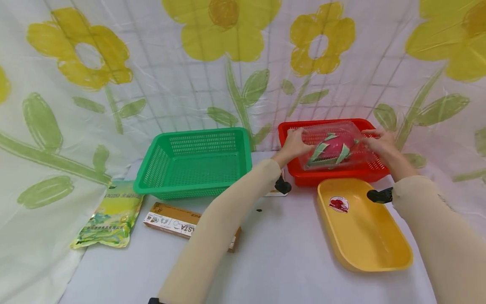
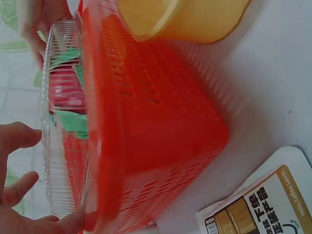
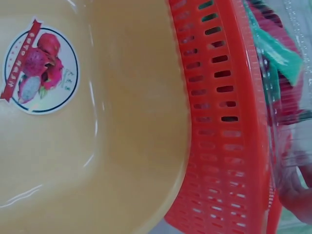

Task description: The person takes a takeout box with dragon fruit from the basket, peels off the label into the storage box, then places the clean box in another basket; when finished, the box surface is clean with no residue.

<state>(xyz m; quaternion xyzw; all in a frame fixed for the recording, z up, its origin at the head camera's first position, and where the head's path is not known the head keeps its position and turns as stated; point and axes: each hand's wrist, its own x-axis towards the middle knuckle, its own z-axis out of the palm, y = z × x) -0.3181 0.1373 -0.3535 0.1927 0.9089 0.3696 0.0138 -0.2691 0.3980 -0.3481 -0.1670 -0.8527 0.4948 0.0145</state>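
Observation:
A clear plastic box [image 1: 309, 158] with a pink and green dragon fruit [image 1: 336, 147] showing in it is at the top of the red basket [image 1: 315, 177]. My left hand [image 1: 294, 145] holds the left end of this box. In the left wrist view, its thumb lies low against the box and the fingers [image 2: 22, 187] are spread along the side. At the opposite end my right hand [image 1: 385, 147] grips the box, with a fingertip [image 3: 297, 202] on its edge in the right wrist view. The rest of that hand is out of that view.
A yellow tub [image 1: 364, 228] with a dragon fruit sticker stands before the red basket. To the left are a green basket [image 1: 193, 169], a pasta box [image 1: 171, 221] partly behind my left sleeve, and a yellow-green packet [image 1: 114, 215]. A coffee packet [image 2: 263, 200] lies beside the red basket.

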